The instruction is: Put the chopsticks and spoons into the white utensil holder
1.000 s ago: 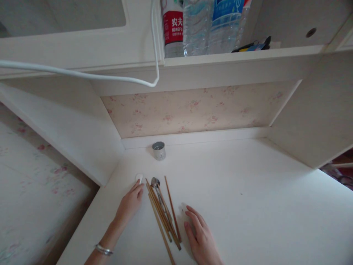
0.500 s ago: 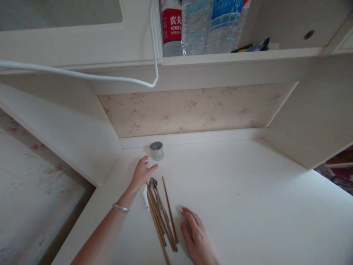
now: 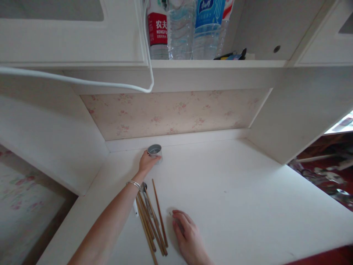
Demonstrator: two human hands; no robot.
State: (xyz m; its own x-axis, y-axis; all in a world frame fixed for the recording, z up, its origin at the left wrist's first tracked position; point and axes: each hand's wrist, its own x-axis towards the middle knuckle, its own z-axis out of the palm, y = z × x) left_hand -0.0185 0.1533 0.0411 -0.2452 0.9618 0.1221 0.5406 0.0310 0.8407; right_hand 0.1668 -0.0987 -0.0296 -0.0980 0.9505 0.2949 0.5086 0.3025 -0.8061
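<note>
My left hand (image 3: 148, 161) is closed around the near-left side of a small grey metal utensil holder (image 3: 154, 148) with holes in its bottom. The holder stands upright near the back edge of the white tabletop, and I see nothing sticking out of it. Below my left wrist lie several wooden chopsticks (image 3: 160, 217) in a loose bundle, with a metal spoon (image 3: 144, 187) among them, partly covered by the wrist. A white handle (image 3: 135, 208) shows at their left. Resting on the table right of the chopsticks, my right hand (image 3: 189, 235) has loosely bent fingers, thumb apart, holding nothing visible.
Above the table runs an open shelf (image 3: 220, 64) with several plastic bottles (image 3: 180, 31). A white cable (image 3: 110, 84) hangs in front of it. Side panels (image 3: 292, 110) bound the table left and right. Blurred clutter (image 3: 325, 176) lies beyond the right edge.
My left hand has moved forward and closed on the utensil holder. The view has shifted to the right. My right hand stays beside the chopsticks.
</note>
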